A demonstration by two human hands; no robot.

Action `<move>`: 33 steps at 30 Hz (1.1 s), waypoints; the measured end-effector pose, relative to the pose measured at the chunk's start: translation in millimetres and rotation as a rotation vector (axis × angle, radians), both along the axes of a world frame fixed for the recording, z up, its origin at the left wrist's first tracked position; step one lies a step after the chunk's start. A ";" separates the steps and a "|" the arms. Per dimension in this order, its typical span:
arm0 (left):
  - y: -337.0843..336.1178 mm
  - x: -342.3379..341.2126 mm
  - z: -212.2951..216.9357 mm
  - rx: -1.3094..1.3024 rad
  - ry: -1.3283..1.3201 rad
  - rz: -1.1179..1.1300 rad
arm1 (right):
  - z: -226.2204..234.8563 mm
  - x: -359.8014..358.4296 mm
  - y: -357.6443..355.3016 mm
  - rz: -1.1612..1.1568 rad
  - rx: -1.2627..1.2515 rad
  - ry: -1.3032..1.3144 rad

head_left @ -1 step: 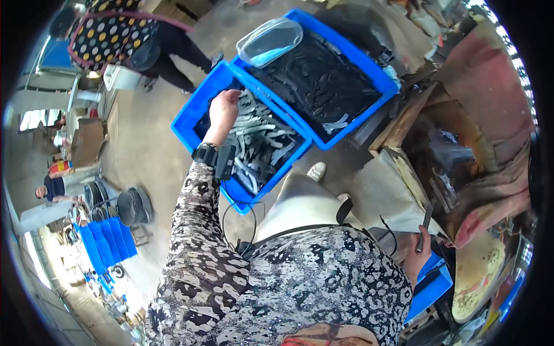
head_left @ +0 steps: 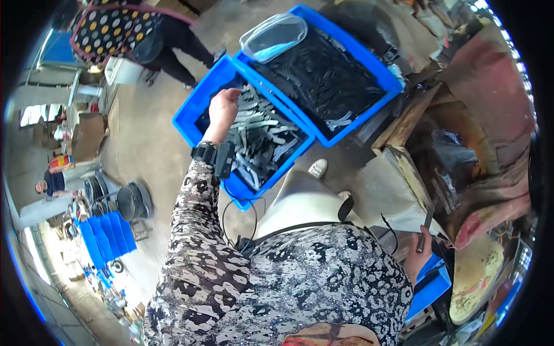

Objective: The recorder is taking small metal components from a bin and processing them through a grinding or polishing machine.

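The grey metal strips [head_left: 259,141] lie heaped in the near blue crate [head_left: 190,115]. The left hand [head_left: 224,106] reaches down onto the strips at the crate's far left corner, fingers curled together on them. The right hand [head_left: 418,254], beside the person's hip, is clamped around one dark strip [head_left: 428,222].

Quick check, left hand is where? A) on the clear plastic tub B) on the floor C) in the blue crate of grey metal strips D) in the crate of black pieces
C: the left hand reaches into the blue crate of grey metal strips.
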State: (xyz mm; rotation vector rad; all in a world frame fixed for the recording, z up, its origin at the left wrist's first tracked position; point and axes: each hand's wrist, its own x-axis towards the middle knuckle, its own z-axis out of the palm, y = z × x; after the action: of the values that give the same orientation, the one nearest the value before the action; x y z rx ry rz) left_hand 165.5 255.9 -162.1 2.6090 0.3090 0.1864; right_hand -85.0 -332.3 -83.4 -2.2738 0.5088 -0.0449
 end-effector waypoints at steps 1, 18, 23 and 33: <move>6.1 -13.1 -2.3 0.005 0.019 0.056 | 1.9 0.2 -0.7 -0.041 0.018 0.025; -91.0 -28.4 -31.4 0.513 0.062 -0.559 | -36.2 3.6 -36.7 0.236 -0.218 -0.242; -72.3 -38.6 9.0 0.443 -0.164 -0.651 | -66.3 -6.4 -43.0 0.020 -0.250 0.033; -174.7 -43.8 125.7 -0.717 -0.284 -0.261 | 124.0 78.1 3.3 0.496 -0.476 0.441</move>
State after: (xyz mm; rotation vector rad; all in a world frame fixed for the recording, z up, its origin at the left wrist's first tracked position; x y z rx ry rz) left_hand 121.6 81.3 -36.4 1.8580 -0.0659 0.2881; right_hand -6.9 -329.1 40.7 -2.8309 0.1416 0.6582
